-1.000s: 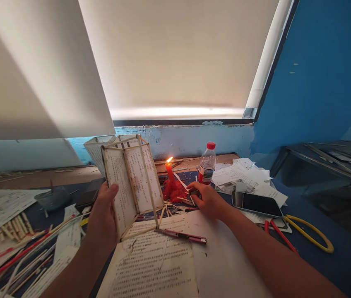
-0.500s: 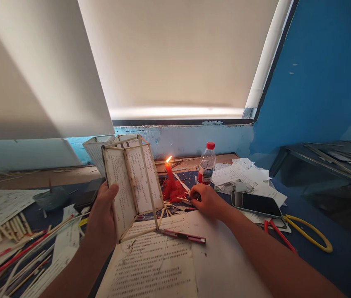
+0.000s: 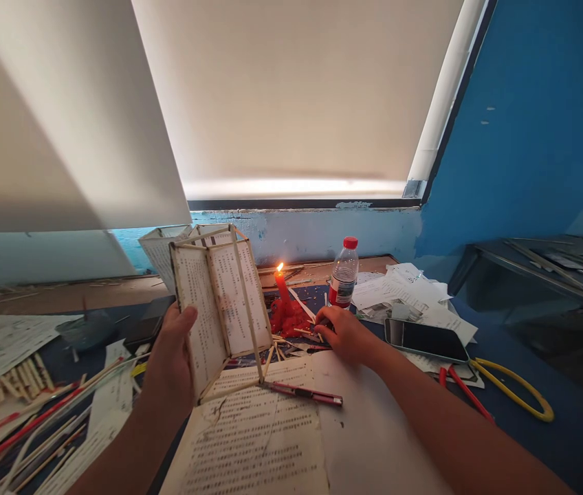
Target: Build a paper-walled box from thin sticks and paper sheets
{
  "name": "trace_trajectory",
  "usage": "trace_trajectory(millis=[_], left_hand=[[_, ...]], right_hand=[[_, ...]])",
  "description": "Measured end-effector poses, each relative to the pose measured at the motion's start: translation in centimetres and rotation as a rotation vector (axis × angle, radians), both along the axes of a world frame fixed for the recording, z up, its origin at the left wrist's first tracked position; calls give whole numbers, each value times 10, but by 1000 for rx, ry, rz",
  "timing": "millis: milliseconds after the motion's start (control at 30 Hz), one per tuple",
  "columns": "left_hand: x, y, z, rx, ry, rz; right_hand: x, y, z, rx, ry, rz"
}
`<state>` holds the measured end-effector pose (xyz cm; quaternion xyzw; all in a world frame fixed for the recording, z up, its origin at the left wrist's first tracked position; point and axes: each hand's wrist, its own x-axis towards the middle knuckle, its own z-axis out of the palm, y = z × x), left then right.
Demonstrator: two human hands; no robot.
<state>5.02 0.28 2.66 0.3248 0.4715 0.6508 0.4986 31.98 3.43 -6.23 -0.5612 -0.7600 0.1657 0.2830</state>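
Observation:
My left hand [image 3: 170, 361] grips the left side of a box-shaped frame of thin wooden sticks with printed paper panels [image 3: 237, 295], its thumb on the panel's edge. The frame stands tilted over an open book [image 3: 271, 447]. A dark red pen [image 3: 304, 394] lies across the pages by the frame's lower corner. My right hand [image 3: 346, 335] is beyond the book, fingers curled down among small wooden sticks [image 3: 302, 333]; what is between its fingertips is hidden. Just left of it a lit red candle [image 3: 282, 287] rises from a lump of melted red wax [image 3: 289, 318].
A red-capped plastic bottle [image 3: 344, 275] stands behind my right hand. To the right lie paper scraps [image 3: 405, 289], a phone [image 3: 425, 339] and yellow-handled pliers or scissors [image 3: 523, 385]. Sticks [image 3: 59, 426], papers and a small bowl [image 3: 85, 331] cover the left side.
My right hand has shifted very slightly, with its fingers still down at the sticks. The candle flame has become smaller. My left hand and the frame hold still.

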Motion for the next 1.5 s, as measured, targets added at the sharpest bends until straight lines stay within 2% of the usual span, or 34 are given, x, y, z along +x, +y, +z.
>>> trace_trajectory(millis=[267, 500, 867, 1100, 1233, 1400, 1500], left_hand=[[2, -3, 2, 24, -30, 0], [0, 2, -3, 14, -44, -4], [-1, 0, -5, 40, -29, -35], [-4, -1, -5, 2, 77, -40], [-8, 3, -12, 12, 99, -46], [-14, 11, -24, 78, 48, -121], [-15, 12, -24, 91, 33, -122]], right_hand=[[1, 2, 1, -24, -19, 9], [-1, 0, 1, 7, -8, 16], [-2, -4, -7, -5, -27, 114], [-4, -6, -2, -24, -56, 129], [-5, -7, -1, -25, -63, 126], [-2, -6, -3, -14, -58, 122], [-1, -5, -4, -8, -60, 124]])
